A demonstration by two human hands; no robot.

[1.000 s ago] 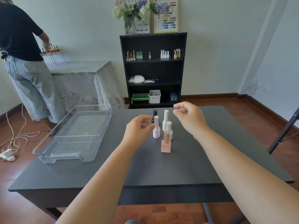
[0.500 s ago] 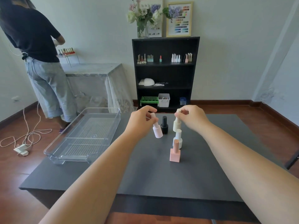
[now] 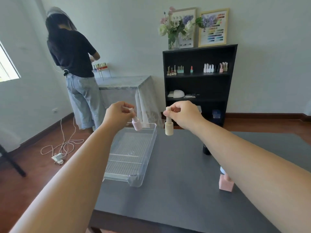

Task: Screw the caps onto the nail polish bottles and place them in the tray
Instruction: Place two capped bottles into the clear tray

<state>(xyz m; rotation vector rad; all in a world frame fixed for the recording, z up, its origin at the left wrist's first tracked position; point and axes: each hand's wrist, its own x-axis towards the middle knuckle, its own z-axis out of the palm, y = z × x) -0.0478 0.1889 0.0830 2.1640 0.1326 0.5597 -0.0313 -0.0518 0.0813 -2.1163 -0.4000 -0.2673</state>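
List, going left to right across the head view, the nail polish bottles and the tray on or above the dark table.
clear tray → pink bottle in the left hand → cream bottle in the right hand → black bottle → square pink bottle

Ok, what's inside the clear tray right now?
No bottles show inside the clear tray: only its ribbed floor. The left hand holds the pink bottle above its far end. The left forearm covers its near left edge, so that part is unseen.

tray (image 3: pixel 152 132) clear glossy plastic; table (image 3: pixel 176 174) matt dark; floor (image 3: pixel 42 167) polished wood.
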